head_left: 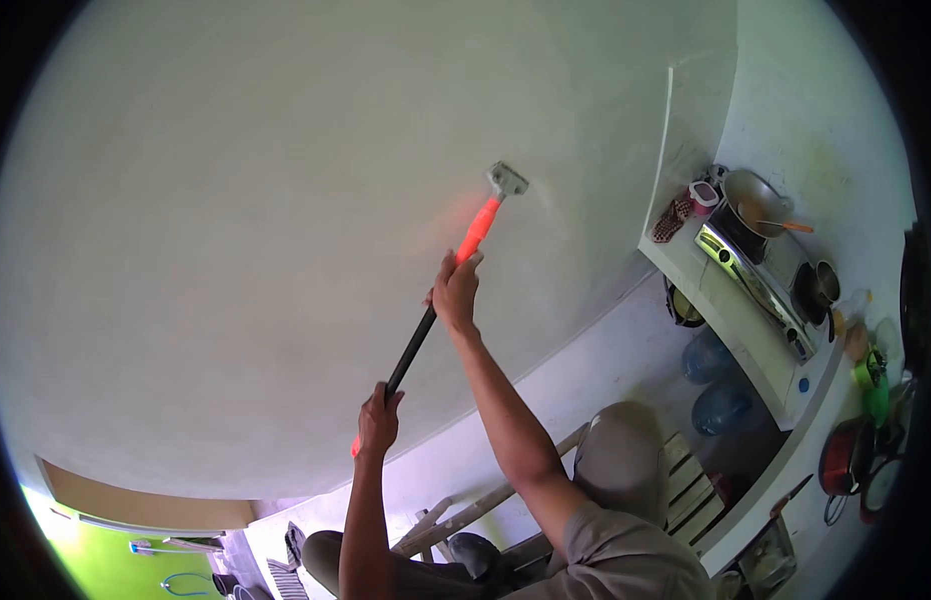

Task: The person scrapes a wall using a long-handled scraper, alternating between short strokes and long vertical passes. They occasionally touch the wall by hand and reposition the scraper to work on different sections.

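Note:
A long-handled scraper (413, 350) with a black shaft, orange grips and a metal head (507, 179) is held up against a pale, smooth surface (285, 200). My right hand (456, 290) is wrapped round the upper part of the handle, just below the orange section near the head. Lower down, my left hand (379, 419) grips the handle close to its orange bottom end. The metal head lies at or very near the surface; whether it touches cannot be made out.
At the right, a counter holds a gas stove (755, 290), a wok (753, 200) and a red pot (845, 455). Blue water bottles (722, 405) stand below. Under me are a wooden ladder or frame (465, 515) and a slatted seat (693, 485).

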`<state>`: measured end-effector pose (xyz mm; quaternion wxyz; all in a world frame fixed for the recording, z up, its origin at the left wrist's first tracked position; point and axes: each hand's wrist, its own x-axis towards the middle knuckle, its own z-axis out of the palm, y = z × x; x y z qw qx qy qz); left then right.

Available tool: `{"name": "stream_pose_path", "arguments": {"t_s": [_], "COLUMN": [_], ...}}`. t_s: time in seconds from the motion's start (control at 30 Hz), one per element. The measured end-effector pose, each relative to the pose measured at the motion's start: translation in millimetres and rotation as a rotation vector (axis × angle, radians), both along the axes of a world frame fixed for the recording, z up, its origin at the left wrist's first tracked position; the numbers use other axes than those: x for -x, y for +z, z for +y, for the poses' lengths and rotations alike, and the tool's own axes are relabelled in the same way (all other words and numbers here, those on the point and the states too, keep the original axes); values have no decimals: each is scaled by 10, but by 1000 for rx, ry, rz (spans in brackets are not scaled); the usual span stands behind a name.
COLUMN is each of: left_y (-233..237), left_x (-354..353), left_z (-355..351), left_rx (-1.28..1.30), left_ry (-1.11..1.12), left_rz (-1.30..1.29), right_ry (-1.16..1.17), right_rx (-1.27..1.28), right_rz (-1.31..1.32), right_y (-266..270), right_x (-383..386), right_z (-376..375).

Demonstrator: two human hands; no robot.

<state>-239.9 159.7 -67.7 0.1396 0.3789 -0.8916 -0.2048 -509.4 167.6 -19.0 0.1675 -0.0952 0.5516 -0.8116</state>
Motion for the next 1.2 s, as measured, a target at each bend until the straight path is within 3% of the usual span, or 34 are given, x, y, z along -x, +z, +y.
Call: {"name": "stream_pose_path", "arguments": {"t_s": [0.1, 0.17, 0.27, 0.43, 0.53, 0.63, 0.83, 1.03, 1.2], "left_y": [-175, -414, -423, 60, 290, 117, -390, -73, -48], "left_x": [-308, -528, -499, 357, 661, 487, -278, 405, 340], "left_z": [79, 80, 87, 15, 72, 45, 149, 198, 169], "left_rx": [-84, -89, -82, -45, 8, -13, -134, -80, -109], "left_ry": [51, 69, 74, -3, -60, -43, 47, -1, -12], "left_rz": [-34, -15, -23, -10, 3, -2, 15, 45, 99], "right_ry": [12, 22, 62, -95, -75, -71, 19, -60, -38], "right_rx": [-63, -134, -107, -51, -6, -53, -131, -123, -102], "right_rz": [66, 132, 32, 53, -40, 26, 89, 61, 49], "right_y": [-194, -653, -290, -76, 83, 41, -528, -68, 98], "right_x": [-398, -674, -560, 280, 636, 440, -355, 299, 224], "right_z": [-22, -282, -25, 17, 146, 153, -183, 82, 154]}}
